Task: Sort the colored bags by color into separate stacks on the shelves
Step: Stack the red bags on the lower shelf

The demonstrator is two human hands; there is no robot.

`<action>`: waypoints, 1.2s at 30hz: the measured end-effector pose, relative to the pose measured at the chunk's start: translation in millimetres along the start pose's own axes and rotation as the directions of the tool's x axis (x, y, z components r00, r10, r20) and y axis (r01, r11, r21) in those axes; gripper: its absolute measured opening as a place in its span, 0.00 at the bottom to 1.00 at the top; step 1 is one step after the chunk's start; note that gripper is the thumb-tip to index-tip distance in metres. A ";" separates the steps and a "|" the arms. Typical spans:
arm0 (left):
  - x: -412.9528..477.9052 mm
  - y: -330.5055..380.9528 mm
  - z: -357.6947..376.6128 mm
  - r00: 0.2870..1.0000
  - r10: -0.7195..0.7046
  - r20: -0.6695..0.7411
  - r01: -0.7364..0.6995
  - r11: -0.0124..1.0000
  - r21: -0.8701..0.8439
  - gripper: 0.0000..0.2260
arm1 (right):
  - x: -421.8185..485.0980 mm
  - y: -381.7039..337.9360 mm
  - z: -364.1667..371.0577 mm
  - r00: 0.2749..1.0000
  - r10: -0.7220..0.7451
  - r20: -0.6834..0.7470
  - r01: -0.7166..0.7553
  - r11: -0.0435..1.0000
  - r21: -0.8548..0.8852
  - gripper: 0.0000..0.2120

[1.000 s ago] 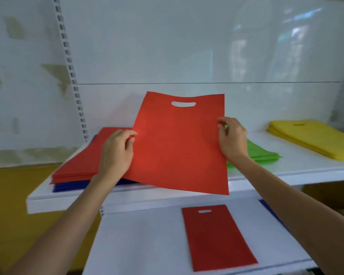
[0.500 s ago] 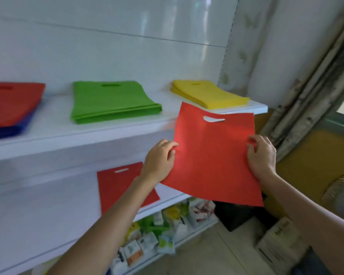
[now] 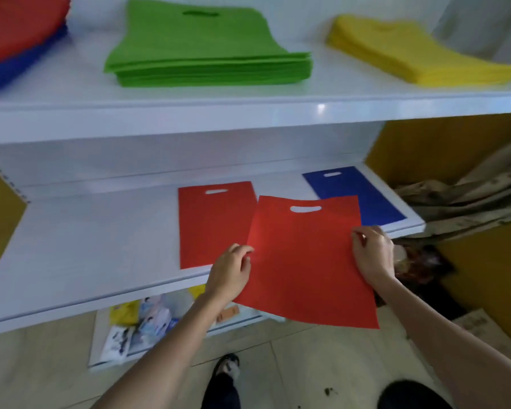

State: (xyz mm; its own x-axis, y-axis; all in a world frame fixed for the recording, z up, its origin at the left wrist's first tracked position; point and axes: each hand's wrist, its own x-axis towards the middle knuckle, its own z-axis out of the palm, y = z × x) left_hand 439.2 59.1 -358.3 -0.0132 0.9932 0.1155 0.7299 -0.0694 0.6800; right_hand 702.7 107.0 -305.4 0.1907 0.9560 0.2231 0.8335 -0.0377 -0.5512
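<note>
I hold a flat red bag (image 3: 304,261) by its two side edges, above the front of the lower shelf (image 3: 86,246). My left hand (image 3: 230,270) pinches its left edge and my right hand (image 3: 372,252) pinches its right edge. It partly overlaps another red bag (image 3: 213,228) lying flat on the lower shelf, and a single blue bag (image 3: 366,196) lies to the right. On the upper shelf (image 3: 248,110) sit a red-over-blue mixed stack (image 3: 18,33), a green stack (image 3: 204,51) and a yellow stack (image 3: 410,54).
Small packets (image 3: 148,320) lie on the bottom shelf near the floor. Crumpled curtain fabric (image 3: 469,196) and a cardboard box (image 3: 484,329) sit to the right of the shelving. My feet (image 3: 227,367) stand on the tiled floor below.
The held red bag has come down from upper-shelf level to just above the lower shelf, close to the red bag lying there. My view has tilted downward.
</note>
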 end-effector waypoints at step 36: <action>-30.7 -45.4 -61.4 0.981 -0.180 -0.077 0.195 0.938 0.286 0.17 | -14.3 -99.7 91.1 0.910 -0.299 0.287 0.304 0.952 0.025 0.28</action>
State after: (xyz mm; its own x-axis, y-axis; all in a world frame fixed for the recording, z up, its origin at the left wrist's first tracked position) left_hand 364.5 26.0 -348.2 -0.1972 0.9793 0.0466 0.8776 0.1551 0.4537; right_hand 569.6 123.6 -326.9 -0.2238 0.9649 0.1372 0.8388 0.2624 -0.4770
